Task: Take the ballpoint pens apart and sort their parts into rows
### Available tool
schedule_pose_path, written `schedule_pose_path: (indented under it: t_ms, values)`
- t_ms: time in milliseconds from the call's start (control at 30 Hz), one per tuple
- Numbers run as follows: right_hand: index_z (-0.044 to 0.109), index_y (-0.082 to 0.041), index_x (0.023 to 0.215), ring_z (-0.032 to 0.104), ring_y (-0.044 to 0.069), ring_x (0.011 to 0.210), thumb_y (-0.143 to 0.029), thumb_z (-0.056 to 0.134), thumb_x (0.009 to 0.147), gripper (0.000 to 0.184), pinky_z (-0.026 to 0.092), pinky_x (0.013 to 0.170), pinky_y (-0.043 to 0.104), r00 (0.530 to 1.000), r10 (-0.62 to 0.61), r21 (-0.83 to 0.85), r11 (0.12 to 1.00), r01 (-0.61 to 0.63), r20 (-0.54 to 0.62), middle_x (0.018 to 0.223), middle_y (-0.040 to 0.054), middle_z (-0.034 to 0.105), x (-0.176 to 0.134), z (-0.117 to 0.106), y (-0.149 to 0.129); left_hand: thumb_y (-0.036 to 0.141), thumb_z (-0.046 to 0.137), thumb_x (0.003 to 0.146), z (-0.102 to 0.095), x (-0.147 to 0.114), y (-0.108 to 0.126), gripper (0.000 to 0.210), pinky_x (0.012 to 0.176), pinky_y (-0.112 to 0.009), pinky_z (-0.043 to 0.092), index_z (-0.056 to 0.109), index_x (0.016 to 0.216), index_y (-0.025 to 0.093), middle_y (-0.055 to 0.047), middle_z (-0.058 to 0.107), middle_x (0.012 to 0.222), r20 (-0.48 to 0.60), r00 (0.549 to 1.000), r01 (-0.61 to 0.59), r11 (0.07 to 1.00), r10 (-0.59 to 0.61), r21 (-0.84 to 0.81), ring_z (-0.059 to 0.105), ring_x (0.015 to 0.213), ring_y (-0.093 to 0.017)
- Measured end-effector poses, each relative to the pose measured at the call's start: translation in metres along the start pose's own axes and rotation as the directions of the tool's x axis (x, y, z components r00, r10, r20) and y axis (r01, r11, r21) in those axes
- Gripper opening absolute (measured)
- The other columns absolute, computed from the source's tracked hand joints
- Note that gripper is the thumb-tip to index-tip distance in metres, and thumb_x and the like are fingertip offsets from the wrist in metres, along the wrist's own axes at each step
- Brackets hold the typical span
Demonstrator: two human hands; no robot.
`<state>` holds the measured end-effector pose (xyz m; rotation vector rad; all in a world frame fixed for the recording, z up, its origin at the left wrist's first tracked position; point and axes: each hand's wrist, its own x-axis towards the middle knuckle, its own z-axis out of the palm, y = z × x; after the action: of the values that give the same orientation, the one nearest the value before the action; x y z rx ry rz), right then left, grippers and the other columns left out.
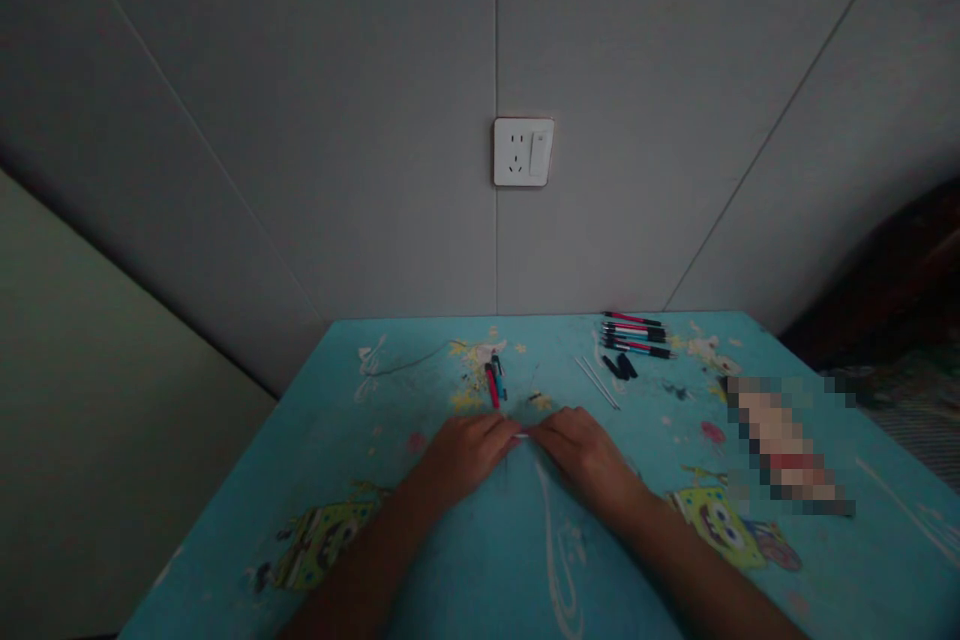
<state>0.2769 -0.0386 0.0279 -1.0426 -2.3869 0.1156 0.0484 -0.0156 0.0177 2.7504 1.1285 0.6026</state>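
At middle of blue cartoon-print table (457, 570), between fingertips: slim pale piece (521, 435), long axis left to right, parallel to wall (337, 170); ends hidden in fingers, so front end cannot be told. Left hand (466, 450) pinches one end, right hand (583, 452) other. Just beyond: red, blue and dark pen parts (493, 386). Farther right: two thin white rods (598, 383) slanting, short black pieces (619, 367), stacked row of pens (634, 331) lying crosswise. Far right: pixelated object (784, 440). Above table: wall socket (523, 152).
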Motion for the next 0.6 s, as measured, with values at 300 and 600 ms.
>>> schedule_pose_path:
  t_ms: [300, 600]
  values:
    - [0.037, -0.024, 0.145, 0.062, 0.023, 0.105, -0.036, 0.059, 0.094, 0.057, 0.05, 0.094, 0.041, 0.947, 0.304, 0.202, 0.939, -0.279, -0.101, 0.115, 0.0088, 0.066, 0.002, 0.003, -0.004, 0.027, 0.043, 0.1, 0.0, 0.001, 0.006, 0.02, 0.068, -0.028, 0.048, 0.06, 0.112, 0.027, -0.004, 0.069, 0.094, -0.02, 0.997, 0.082, 0.996, -0.081, 0.037, 0.067, 0.081, -0.019]
    - [0.066, -0.021, 0.088, 0.06, 0.023, 0.088, -0.032, 0.061, 0.092, 0.013, 0.048, 0.083, 0.036, 0.951, 0.303, -0.006, 0.953, -0.304, 0.064, 0.089, 0.0069, 0.064, 0.002, 0.013, 0.003, 0.04, 0.032, 0.103, -0.008, 0.0, -0.008, 0.03, 0.059, -0.026, 0.042, 0.057, 0.104, 0.022, -0.005, 0.066, 0.076, -0.057, 0.936, 0.343, 0.937, -0.347, -0.062, 0.063, 0.066, -0.019]
